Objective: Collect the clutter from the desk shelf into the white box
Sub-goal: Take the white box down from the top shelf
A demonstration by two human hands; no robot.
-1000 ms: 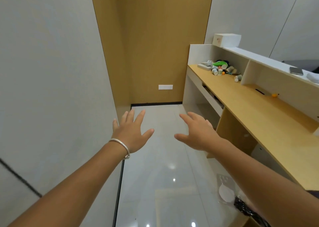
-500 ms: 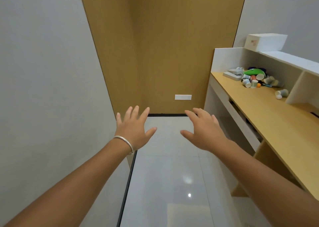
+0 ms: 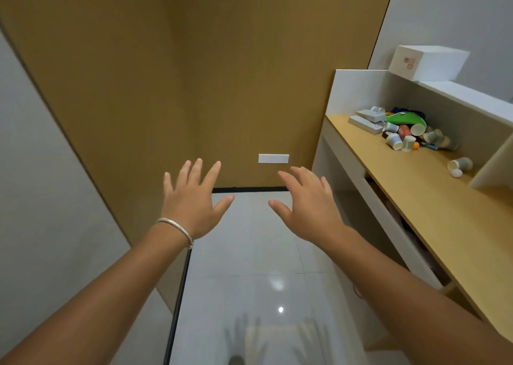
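A white box (image 3: 429,62) stands on the white top ledge of the desk at the upper right. Below it, in the far corner of the wooden desk shelf (image 3: 433,198), lies a pile of clutter (image 3: 408,131): several small paper cups, flat grey boxes, a green object and a red can. One tipped cup (image 3: 460,164) and a small white ball (image 3: 456,172) lie apart, nearer to me. My left hand (image 3: 194,201) and my right hand (image 3: 308,203) are stretched out over the floor, fingers spread, holding nothing, well left of the desk.
A narrow aisle of glossy white floor tiles (image 3: 249,281) runs between a grey wall on the left and the desk on the right. A tan wood panel wall (image 3: 222,73) closes the far end. A white divider panel (image 3: 494,167) stands on the desk shelf.
The view has moved forward along the aisle, so the clutter pile and white box look closer and larger. Both hands stay spread and empty in front of me.
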